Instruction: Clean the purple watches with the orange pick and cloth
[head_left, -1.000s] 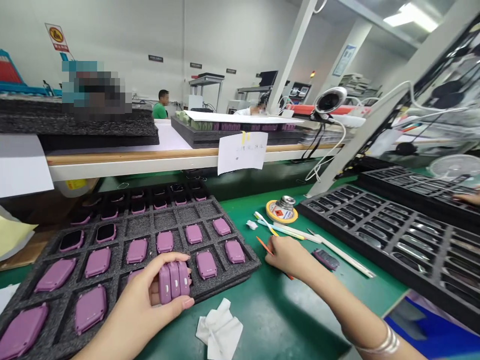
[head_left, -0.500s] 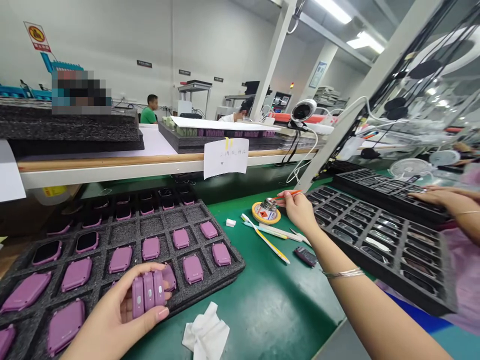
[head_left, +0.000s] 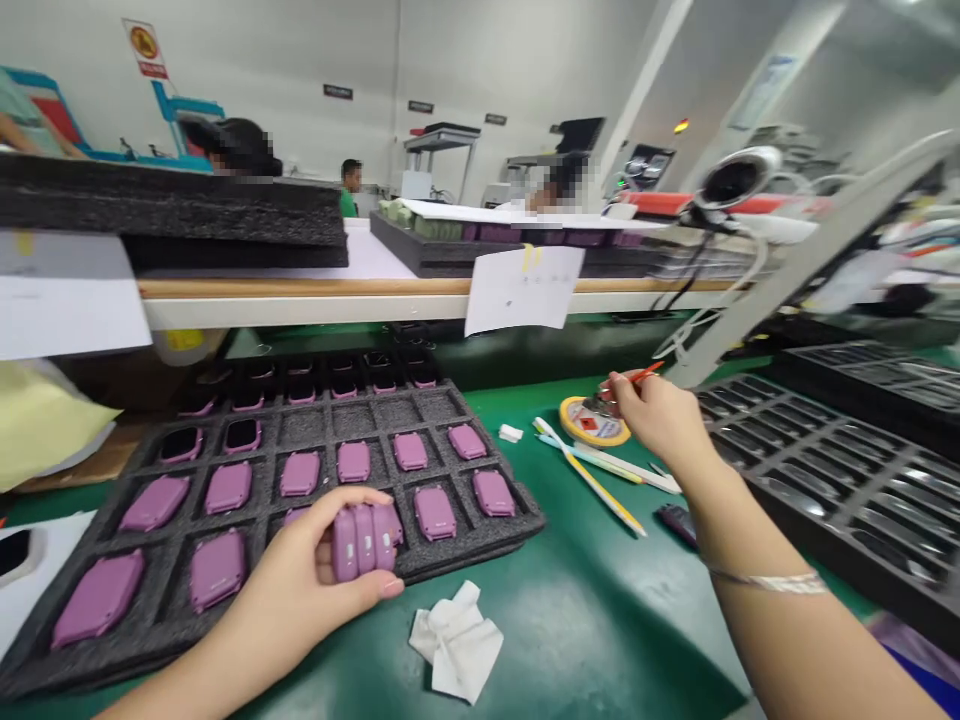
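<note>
If my left hand (head_left: 304, 568) loosens, the three purple watch cases (head_left: 364, 543) could slip out, because only thumb and fingers clamp the row; a careless push from my right hand (head_left: 664, 415), closed around an orange stick (head_left: 648, 371), could tip the metal pot (head_left: 598, 404). The cases sit side by side inside my left grip, over the foam tray's (head_left: 480, 544) near edge.

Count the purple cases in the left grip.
3 purple cases stand side by side in the left grip: one at left, one middle, one at right. More may be hidden behind.
</note>
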